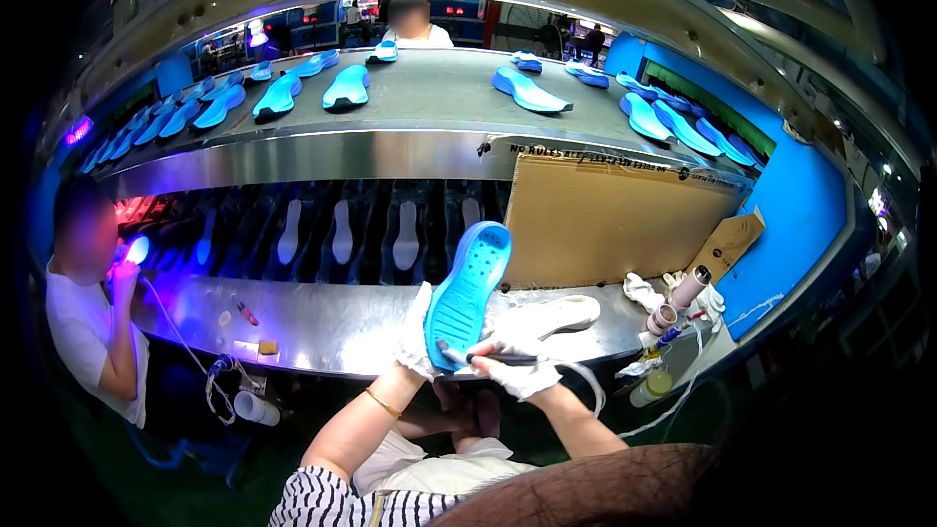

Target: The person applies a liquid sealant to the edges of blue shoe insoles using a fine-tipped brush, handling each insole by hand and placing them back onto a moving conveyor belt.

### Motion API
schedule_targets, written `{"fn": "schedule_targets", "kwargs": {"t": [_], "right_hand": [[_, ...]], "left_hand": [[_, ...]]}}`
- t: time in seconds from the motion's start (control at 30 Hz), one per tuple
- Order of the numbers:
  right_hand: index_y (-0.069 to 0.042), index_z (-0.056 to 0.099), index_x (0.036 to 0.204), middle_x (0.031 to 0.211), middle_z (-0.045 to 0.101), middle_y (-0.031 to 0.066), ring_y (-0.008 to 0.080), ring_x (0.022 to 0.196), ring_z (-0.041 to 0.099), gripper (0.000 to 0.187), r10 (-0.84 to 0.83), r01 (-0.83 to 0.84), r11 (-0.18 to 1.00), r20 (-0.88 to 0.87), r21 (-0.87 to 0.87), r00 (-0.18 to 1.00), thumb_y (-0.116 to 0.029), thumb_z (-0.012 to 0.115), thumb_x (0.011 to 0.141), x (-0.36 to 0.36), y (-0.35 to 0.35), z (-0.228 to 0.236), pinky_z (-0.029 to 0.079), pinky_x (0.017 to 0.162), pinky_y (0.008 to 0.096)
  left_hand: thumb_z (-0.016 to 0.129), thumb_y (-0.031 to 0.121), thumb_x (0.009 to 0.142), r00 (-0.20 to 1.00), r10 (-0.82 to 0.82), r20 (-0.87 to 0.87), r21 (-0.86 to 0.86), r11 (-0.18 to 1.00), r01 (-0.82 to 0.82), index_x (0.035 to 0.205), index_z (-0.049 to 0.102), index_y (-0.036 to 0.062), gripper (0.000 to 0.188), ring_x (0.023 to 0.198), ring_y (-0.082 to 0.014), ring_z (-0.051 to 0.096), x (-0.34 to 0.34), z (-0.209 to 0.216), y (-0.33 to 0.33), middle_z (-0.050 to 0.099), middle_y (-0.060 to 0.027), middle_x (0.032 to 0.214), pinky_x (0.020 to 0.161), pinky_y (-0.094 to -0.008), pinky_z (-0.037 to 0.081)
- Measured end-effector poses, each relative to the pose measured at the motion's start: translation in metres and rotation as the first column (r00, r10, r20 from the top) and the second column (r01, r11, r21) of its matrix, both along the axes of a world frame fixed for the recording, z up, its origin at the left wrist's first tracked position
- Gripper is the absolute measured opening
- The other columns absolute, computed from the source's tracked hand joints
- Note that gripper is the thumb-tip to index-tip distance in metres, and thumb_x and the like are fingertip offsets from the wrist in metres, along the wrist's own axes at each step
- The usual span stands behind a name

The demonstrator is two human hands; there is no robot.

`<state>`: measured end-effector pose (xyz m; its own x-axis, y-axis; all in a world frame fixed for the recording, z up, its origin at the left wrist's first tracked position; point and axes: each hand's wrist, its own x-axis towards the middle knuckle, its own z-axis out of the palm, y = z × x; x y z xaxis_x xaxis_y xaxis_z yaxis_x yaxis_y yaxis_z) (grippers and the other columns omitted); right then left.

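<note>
A blue shoe sole (467, 278), dotted with small holes at its toe end, stands tilted up over the metal ledge. My left hand (417, 340), in a white glove, grips it along its left side near the heel. In my right hand (522, 376), also gloved, is a slim brush-like tool (519, 359) with a white hose or cord trailing off to the right. Its dark tip is at the inner face of the sole's heel. Just behind my right hand, a white sole (561, 314) lies on the ledge.
Beyond the metal ledge (322, 317) runs a rack of dark moulds (376, 234), partly behind a cardboard sheet (605, 220). A conveyor belt (439, 88) above carries several blue soles. Pink cylinders (691, 288) and cloths stand right; a seated co-worker (93, 322) works left.
</note>
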<state>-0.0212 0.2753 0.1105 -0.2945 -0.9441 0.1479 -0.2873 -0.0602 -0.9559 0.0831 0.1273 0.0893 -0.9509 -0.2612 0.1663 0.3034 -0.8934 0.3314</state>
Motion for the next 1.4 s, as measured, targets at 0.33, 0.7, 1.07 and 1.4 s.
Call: {"fn": "schedule_targets", "kwargs": {"t": [0.33,0.7,1.07,1.4], "right_hand": [[-0.002,0.061,0.084,0.075,0.06,0.0047,0.0102,0.068,0.056,0.006,-0.1,0.123,0.979,0.146,-0.163,0.984,-0.003,0.064,0.079,-0.002,-0.013,-0.011,0.046,0.061,0.0247],[0.0,0.064,0.086,0.076,0.064,0.0058,0.0108,0.066,0.06,0.009,-0.326,0.321,0.844,0.064,-0.429,0.943,0.0,0.065,0.077,-0.041,-0.039,0.02,0.048,0.063,0.0225],[-0.002,0.064,0.089,0.091,0.064,0.0081,0.0172,0.087,0.062,0.022,0.081,-0.063,0.949,0.044,-0.308,0.996,0.01,0.067,0.071,-0.004,0.002,0.004,0.049,0.08,0.0286],[-0.006,0.067,0.081,0.088,0.066,0.011,0.0237,0.084,0.063,0.02,-0.097,-0.146,0.875,-0.464,-0.461,0.881,0.004,0.071,0.065,-0.027,0.016,0.06,0.049,0.073,0.0304]], "left_hand": [[0.033,0.052,0.09,0.967,0.229,0.112,0.055,0.97,-0.236,0.123,0.046,0.0033,0.06,0.099,-0.0302,0.056,0.004,-0.023,0.022,0.057,-0.0153,0.113,0.089,-0.0419,0.045],[0.037,0.047,0.091,0.986,0.156,0.066,0.016,0.987,-0.158,0.127,0.041,0.0,0.06,0.102,-0.0343,0.057,0.02,0.006,0.048,0.054,-0.0208,0.116,0.092,-0.0476,0.044],[0.035,0.046,0.093,0.915,0.327,0.235,-0.129,0.944,-0.305,0.124,0.044,0.0058,0.052,0.091,-0.0267,0.061,0.033,-0.01,0.021,0.058,-0.0137,0.106,0.083,-0.0412,0.05],[0.041,0.047,0.091,0.894,0.419,0.161,-0.443,0.84,-0.314,0.129,0.038,0.0089,0.054,0.082,-0.028,0.063,0.025,0.069,-0.007,0.058,-0.0155,0.106,0.075,-0.0413,0.054]]}}
